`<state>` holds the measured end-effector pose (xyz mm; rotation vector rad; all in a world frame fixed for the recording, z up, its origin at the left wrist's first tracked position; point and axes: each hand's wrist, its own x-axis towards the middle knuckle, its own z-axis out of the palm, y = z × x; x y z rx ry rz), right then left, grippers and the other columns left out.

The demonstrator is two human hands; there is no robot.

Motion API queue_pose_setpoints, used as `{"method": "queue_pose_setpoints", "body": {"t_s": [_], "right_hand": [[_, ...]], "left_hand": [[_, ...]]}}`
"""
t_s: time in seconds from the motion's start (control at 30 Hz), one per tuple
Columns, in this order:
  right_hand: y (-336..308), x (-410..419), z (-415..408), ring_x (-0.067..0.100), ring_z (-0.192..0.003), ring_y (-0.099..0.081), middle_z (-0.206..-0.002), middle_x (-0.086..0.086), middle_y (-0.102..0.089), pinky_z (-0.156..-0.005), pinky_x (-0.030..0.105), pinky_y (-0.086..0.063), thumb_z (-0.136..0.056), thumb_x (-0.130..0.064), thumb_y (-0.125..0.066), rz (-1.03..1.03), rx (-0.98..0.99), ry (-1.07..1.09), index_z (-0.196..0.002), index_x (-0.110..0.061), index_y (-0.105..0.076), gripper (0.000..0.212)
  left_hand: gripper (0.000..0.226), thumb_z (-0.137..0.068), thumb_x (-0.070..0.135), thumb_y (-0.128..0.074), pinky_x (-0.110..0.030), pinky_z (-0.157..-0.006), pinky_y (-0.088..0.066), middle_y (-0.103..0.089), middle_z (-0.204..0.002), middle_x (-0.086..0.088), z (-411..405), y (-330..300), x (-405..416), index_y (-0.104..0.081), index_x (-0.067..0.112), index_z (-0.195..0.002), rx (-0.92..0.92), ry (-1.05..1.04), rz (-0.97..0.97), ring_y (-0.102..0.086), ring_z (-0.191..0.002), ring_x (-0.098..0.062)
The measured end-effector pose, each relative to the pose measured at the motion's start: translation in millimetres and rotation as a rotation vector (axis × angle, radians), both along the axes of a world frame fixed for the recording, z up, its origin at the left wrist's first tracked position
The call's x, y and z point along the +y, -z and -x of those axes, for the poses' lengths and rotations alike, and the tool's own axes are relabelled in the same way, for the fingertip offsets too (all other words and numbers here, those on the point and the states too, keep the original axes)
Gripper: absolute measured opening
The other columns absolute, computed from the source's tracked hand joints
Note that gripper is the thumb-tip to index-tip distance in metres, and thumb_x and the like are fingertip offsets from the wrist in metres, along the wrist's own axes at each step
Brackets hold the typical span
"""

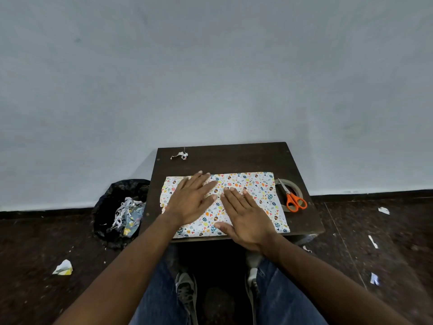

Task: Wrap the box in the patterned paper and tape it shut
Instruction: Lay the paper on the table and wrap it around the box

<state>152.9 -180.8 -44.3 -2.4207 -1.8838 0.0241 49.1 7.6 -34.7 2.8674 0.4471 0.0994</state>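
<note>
A sheet of white patterned paper (260, 191) with small coloured ovals and hearts lies spread across the small dark table (234, 160). My left hand (191, 200) lies flat on its left half, fingers straight and spread. My right hand (246, 216) lies flat on the paper's middle and near edge, fingers straight. Both palms press the paper down. No box shows; whether one lies under the paper or my hands I cannot tell. A roll of tape (294, 184) sits on the table just right of the paper.
Orange-handled scissors (294, 199) rest on the tape roll. A crumpled paper scrap (180, 156) lies at the table's far left corner. A black bin bag (119, 212) holding paper offcuts stands left of the table. Paper scraps dot the dark floor.
</note>
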Motion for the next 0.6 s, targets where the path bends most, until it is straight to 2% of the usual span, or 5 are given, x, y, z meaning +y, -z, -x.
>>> {"method": "queue_pose_setpoints", "body": {"t_s": [0.1, 0.3, 0.37, 0.5, 0.6], "right_hand": [[1.2, -0.9, -2.5, 0.029, -0.151, -0.015, -0.161, 0.017, -0.019, -0.121, 0.049, -0.007, -0.093, -0.077, -0.009, 0.038, -0.031, -0.034, -0.153, -0.001, -0.023, 0.098], [8.7, 4.0, -2.3, 0.031, -0.143, -0.036, -0.151, 0.019, -0.041, -0.115, 0.051, -0.029, -0.096, -0.072, -0.012, 0.025, -0.077, -0.066, -0.144, 0.0, -0.043, 0.092], [7.3, 10.6, -1.0, 0.031, -0.145, -0.033, -0.153, 0.019, -0.038, -0.117, 0.05, -0.026, -0.095, -0.072, -0.009, 0.009, -0.082, -0.072, -0.146, 0.001, -0.041, 0.094], [2.3, 29.6, 3.4, 0.027, -0.153, 0.002, -0.164, 0.015, -0.002, -0.123, 0.045, 0.004, -0.087, -0.076, 0.001, 0.064, -0.015, -0.103, -0.156, -0.003, -0.008, 0.101], [4.7, 36.2, 2.8, 0.029, -0.151, -0.017, -0.161, 0.018, -0.022, -0.122, 0.047, -0.009, -0.091, -0.075, -0.005, 0.001, -0.02, -0.101, -0.153, -0.002, -0.025, 0.098]], "left_hand": [[0.086, -0.081, 0.075, 0.008, -0.044, -0.121, 0.005, -0.004, -0.165, 0.006, -11.7, 5.0, -0.8, -0.013, 0.036, -0.155, 0.106, -0.054, 0.005, 0.004, -0.151, -0.012], [0.087, -0.083, 0.074, 0.015, -0.046, -0.121, -0.001, -0.025, -0.159, 0.002, -4.3, 6.4, 5.5, -0.018, 0.036, -0.155, 0.071, -0.069, -0.072, -0.015, -0.149, -0.019], [0.087, -0.083, 0.074, 0.015, -0.046, -0.121, -0.001, -0.025, -0.159, 0.001, 0.7, 8.6, 9.2, -0.018, 0.036, -0.155, 0.065, -0.086, -0.064, -0.015, -0.149, -0.019], [0.084, -0.083, 0.071, 0.014, -0.044, -0.121, 0.001, -0.01, -0.164, 0.002, 8.0, 8.6, 21.9, -0.008, 0.034, -0.156, 0.109, -0.128, -0.049, 0.001, -0.152, -0.017], [0.093, -0.077, 0.073, 0.024, -0.043, -0.121, 0.005, 0.008, -0.164, 0.005, 12.1, 8.1, 16.2, 0.001, 0.029, -0.156, 0.129, -0.157, -0.041, 0.014, -0.15, -0.014]]}}
